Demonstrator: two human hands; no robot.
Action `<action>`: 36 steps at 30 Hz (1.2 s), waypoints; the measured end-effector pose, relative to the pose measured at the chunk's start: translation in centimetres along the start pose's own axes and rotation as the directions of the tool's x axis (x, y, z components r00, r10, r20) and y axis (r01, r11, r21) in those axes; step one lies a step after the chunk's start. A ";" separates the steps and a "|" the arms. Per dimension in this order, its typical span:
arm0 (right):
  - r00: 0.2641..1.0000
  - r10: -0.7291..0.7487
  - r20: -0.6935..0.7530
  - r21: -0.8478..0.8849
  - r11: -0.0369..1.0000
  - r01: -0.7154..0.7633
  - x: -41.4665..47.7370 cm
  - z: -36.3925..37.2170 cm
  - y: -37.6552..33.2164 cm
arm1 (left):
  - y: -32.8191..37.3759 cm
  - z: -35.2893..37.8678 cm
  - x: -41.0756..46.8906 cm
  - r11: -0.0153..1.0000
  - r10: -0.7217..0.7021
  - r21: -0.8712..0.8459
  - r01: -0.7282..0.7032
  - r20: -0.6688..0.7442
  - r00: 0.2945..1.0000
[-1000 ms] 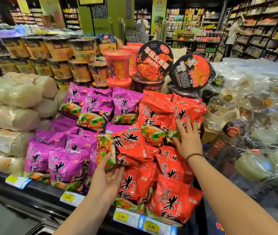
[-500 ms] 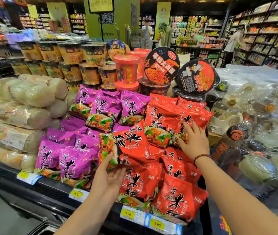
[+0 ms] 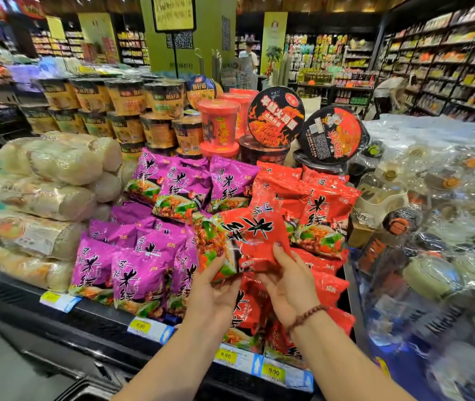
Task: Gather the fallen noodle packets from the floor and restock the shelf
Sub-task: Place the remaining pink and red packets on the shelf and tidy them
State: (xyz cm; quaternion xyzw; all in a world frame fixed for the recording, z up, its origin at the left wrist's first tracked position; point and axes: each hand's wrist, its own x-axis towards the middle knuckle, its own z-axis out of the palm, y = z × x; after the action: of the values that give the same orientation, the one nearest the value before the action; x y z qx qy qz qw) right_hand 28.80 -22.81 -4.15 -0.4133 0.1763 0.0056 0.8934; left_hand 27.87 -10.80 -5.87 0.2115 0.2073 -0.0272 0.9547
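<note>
Both hands hold one red noodle packet [image 3: 247, 235] in front of the display, tilted, its picture end to the left. My left hand [image 3: 216, 287] grips its lower left edge from below. My right hand [image 3: 288, 282] grips its lower right edge, thumb on the front. Behind it lies the pile of red packets [image 3: 323, 215] on the right of the shelf [image 3: 108, 322]. The pile of purple packets [image 3: 135, 273] fills the shelf's middle.
Clear bags of pale noodles [image 3: 53, 180] are stacked at the left. Cup noodles [image 3: 132, 111] and black bowl noodles [image 3: 331, 134] stand behind the packets. Plastic-wrapped goods [image 3: 438, 241] crowd the right. Yellow price tags [image 3: 272, 371] line the shelf edge. People stand in far aisles.
My right hand left the red pile at the upper right and came down to the packet my left hand holds. Both hands now hold it, and it has tilted.
</note>
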 end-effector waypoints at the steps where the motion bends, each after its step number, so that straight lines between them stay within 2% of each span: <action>1: 1.000 -0.012 -0.027 -0.010 1.000 0.011 0.1 0.1 -0.5 | 0.0 -0.1 -0.2 0.999 0.020 0.046 -0.021 0.028 0.999; 4: 0.997 -0.057 -0.061 -0.057 0.997 0.053 0.6 -0.3 -2.3 | -0.2 -0.7 -1.0 0.967 0.092 0.225 -0.122 0.140 0.986; 9: 0.986 -0.167 0.002 -0.209 0.964 0.164 1.5 -1.3 -5.7 | 2.2 -0.4 -0.6 0.917 0.045 0.369 -0.151 0.280 0.959; 11: 0.981 -0.189 0.037 -0.291 0.938 0.191 1.8 -1.4 -6.6 | 3.4 0.5 -0.3 0.853 0.027 0.495 -0.166 0.277 0.961; 14: 0.975 -0.210 0.072 -0.297 0.929 0.222 2.2 -1.1 -7.2 | 3.6 1.7 0.1 0.742 0.031 0.647 -0.178 0.232 0.972; 17: 0.975 -0.204 0.083 -0.277 0.935 0.219 2.0 -1.1 -6.7 | 2.9 1.8 1.0 0.784 0.073 0.598 -0.164 0.174 0.982; 22: 0.973 -0.116 0.202 -0.493 0.846 0.203 0.9 -1.5 -3.6 | 1.0 1.6 1.9 0.872 0.109 0.475 -0.123 0.057 0.992; 26: 0.960 -0.219 0.173 -0.566 0.776 0.279 2.0 -1.3 -2.7 | -0.6 1.3 2.2 0.903 0.085 0.421 -0.090 0.032 0.996; 28: 0.953 -0.256 0.162 -0.603 0.739 0.301 3.1 -1.3 -3.0 | -0.6 0.9 2.7 0.873 0.097 0.476 -0.101 0.033 0.995; 30: 0.942 -0.303 0.144 -0.621 0.713 0.325 4.8 -1.6 -3.5 | -0.2 0.1 3.5 0.780 0.177 0.603 -0.166 0.042 0.983; 32: 0.923 -0.363 0.128 -0.664 0.660 0.352 6.7 -1.8 -4.0 | 0.6 -1.2 4.1 0.608 0.284 0.755 -0.247 0.084 0.955; 33: 0.918 -0.375 0.128 -0.693 0.628 0.353 7.6 -1.8 -4.2 | 0.9 -1.9 4.2 0.472 0.333 0.828 -0.303 0.151 0.931; 34: 0.913 -0.384 0.135 -0.724 0.591 0.356 8.5 -1.8 -4.2 | 1.2 -2.7 4.4 0.294 0.360 0.884 -0.364 0.251 0.899; 36: 0.904 -0.398 0.154 -0.770 0.525 0.363 10.0 -1.8 -3.6 | 1.5 -4.3 4.6 -0.132 0.279 0.877 -0.463 0.481 0.831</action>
State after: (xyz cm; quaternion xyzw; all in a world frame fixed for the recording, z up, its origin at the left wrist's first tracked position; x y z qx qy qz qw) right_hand 38.20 -27.88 -5.73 -0.7888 0.0797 -0.1213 0.5972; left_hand 30.65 -7.48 -10.74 0.8612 -0.0058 0.0939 0.4996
